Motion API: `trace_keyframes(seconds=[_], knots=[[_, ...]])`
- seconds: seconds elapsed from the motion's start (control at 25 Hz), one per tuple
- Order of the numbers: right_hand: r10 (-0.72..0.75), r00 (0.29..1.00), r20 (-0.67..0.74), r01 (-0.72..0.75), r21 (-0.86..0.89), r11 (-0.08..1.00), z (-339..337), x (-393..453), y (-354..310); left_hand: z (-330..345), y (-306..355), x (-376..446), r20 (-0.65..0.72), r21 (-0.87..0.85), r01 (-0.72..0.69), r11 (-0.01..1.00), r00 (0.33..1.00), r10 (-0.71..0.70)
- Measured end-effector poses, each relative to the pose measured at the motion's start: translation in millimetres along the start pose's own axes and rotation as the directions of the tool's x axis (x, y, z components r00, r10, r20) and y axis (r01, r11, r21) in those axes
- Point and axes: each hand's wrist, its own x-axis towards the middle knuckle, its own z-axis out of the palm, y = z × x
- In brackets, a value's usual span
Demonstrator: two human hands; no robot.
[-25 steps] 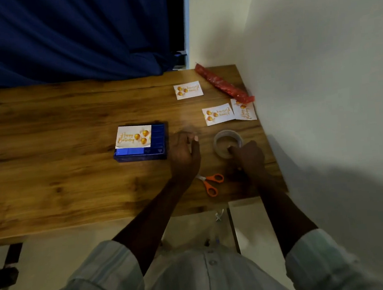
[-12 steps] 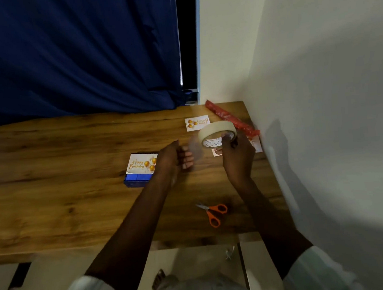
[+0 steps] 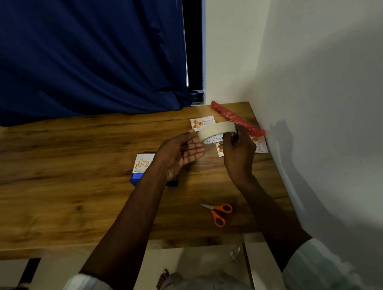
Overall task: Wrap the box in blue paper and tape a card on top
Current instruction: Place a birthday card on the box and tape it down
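Observation:
A cream roll of tape [image 3: 216,129] is held up above the table by my right hand [image 3: 238,154], whose fingers and thumb grip its right side. My left hand [image 3: 178,154] is beside the roll, fingers loosely curled, its thumb touching the roll's left edge. Behind my left wrist lies the box wrapped in blue paper [image 3: 135,178], mostly hidden, with a white "Happy Birthday" card [image 3: 143,163] on top.
Orange-handled scissors [image 3: 218,211] lie near the wooden table's [image 3: 49,182] front edge. Spare cards [image 3: 202,122] lie at the back right. A red roll of paper [image 3: 237,119] lies against the white wall on the right. A dark blue curtain hangs behind.
My right hand lifted the tape roll off the table and raised it. My left hand came up from the table to the roll's left edge. The camera tilted upward.

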Motion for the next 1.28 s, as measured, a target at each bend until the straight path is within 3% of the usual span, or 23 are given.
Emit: trace_keyframes(seconds=[0.2,0.4,0.92,1.12,1.28], knots=[[0.033,0.999,0.004,-0.033,-0.013,0.999,-2,-5,9,-1,-1,-1,-0.018,0.073,-0.036,0.997,0.999,0.038],[0.022,0.999,0.036,-0.016,-0.154,0.988,-8,-6,14,3,-1,-3,-0.032,0.127,-0.022,0.992,0.999,0.027],[-0.059,0.99,0.129,0.103,-0.368,0.924,-13,-15,13,0,-11,0,-0.137,0.059,0.045,0.997,0.99,-0.036],[-0.029,0.99,0.137,0.077,-0.355,0.932,-13,-18,16,0,-14,0,-0.159,0.045,0.052,0.998,0.986,-0.044],[0.054,0.996,0.067,-0.041,-0.18,0.983,-10,-21,18,1,-16,0,-0.144,0.048,0.053,0.997,0.988,-0.046]])
